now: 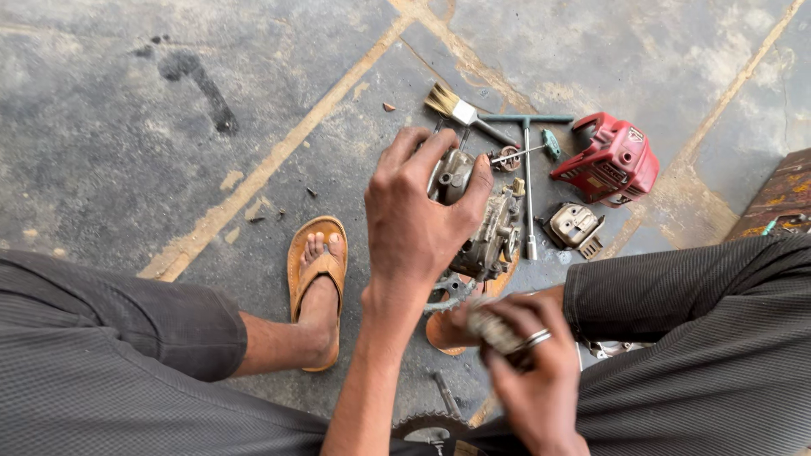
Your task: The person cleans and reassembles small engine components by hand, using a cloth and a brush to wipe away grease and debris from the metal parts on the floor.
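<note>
Engine block [488,241], small, grey metal and grimy, sits low between the person's knees, just above the concrete floor [110,143], its lower end near a tan sandal. Left hand [414,215] clamps over its top from above, fingers wrapped down the far side, thumb on the near side; grip is firmly closed on the casting. Right hand [528,367] is just below and nearer the camera, curled tightly round a small pale object [494,329] that is blurred, so its kind cannot be told; a ring shows on one finger.

Beyond the block, on the floor: T-handle wrench [528,181] lying lengthwise, a paintbrush [463,110] with pale bristles, a small screwdriver [532,150] with a green handle, all close together. Right of these, a red engine cover [610,160], and just beside it a smaller grey metal housing [574,226].

Left foot in a tan sandal [317,287] rests flat on the floor, left of the block. Dark grey trousers [101,355] frame both sides. A toothed sprocket [427,422] shows partly at the bottom edge.
</note>
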